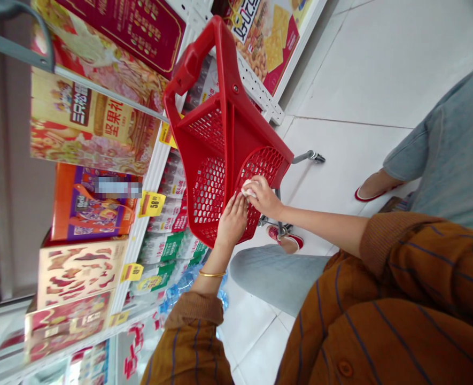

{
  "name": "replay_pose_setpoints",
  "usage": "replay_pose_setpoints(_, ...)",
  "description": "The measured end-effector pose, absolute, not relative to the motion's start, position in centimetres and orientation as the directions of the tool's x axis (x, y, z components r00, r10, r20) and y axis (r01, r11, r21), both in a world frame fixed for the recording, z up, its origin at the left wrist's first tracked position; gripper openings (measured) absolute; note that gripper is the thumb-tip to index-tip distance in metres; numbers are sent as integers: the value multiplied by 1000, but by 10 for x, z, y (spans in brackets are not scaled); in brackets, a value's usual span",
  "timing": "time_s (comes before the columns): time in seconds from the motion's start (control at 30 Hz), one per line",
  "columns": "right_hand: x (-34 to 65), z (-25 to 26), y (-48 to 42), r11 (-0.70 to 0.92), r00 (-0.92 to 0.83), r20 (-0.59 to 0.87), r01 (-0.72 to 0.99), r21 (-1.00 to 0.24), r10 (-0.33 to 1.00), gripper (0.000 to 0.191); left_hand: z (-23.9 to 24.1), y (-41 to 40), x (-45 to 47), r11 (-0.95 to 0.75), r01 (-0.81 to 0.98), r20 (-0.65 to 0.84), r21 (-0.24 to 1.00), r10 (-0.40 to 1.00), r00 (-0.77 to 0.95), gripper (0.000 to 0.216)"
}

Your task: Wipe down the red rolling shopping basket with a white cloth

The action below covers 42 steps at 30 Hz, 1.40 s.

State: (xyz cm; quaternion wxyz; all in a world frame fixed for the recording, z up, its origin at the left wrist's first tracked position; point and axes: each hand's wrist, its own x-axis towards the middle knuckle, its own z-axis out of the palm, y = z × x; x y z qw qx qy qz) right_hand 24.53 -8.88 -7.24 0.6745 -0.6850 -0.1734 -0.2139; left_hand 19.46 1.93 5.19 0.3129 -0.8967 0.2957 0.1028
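A red plastic shopping trolley basket (256,128) with perforated walls stands in front of me on grey legs with casters. My right hand (264,198) is closed round a crumpled white wad (250,188), tissue or cloth, and presses it against the basket's rim. Right beside it, my left hand (233,219) lies along the same rim, fingers stretched out and close together; its thumb is hidden. The fingertips of both hands nearly meet.
Shelves on the left carry boxed snacks (95,117), an orange and purple box (95,203) and yellow price tags (153,204). Bottled water packs (168,243) fill the lower level. A cracker box (274,43) stands beyond the basket. White floor tiles (364,80) lie below.
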Motion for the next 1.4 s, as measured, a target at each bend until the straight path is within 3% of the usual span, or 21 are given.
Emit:
replay_pose_setpoints(0.23,248,-95,-75,-123,810,586,584,-802,28,26,37,20,185,-699,-529,-301,-482,-435,849,50)
replay_pose_setpoints(0.4,246,-124,-73,-209,804,585,594,-777,112,21,8,17,176,-788,-399,-153,-469,-372,915,54)
replay_pose_setpoints(0.7,244,-170,-76,-232,845,492,532,-814,211,23,-45,19,164,-897,-224,11,-380,-246,969,56)
replay_pose_setpoints(0.97,235,-190,-93,-212,833,491,544,-812,255,26,-56,24,160,-925,-198,-19,-324,-203,979,57)
replay_pose_setpoints(1.1,233,-180,-103,-176,795,546,596,-783,263,26,-54,25,151,-955,-99,-14,-278,-99,995,57)
replay_pose_setpoints(1.27,245,-131,-96,-176,675,719,737,-652,165,27,-50,24,143,-952,85,30,-294,80,996,58)
replay_pose_setpoints(1.4,249,-110,-82,-226,684,708,728,-647,177,25,-50,24,143,-966,98,102,-238,75,992,54)
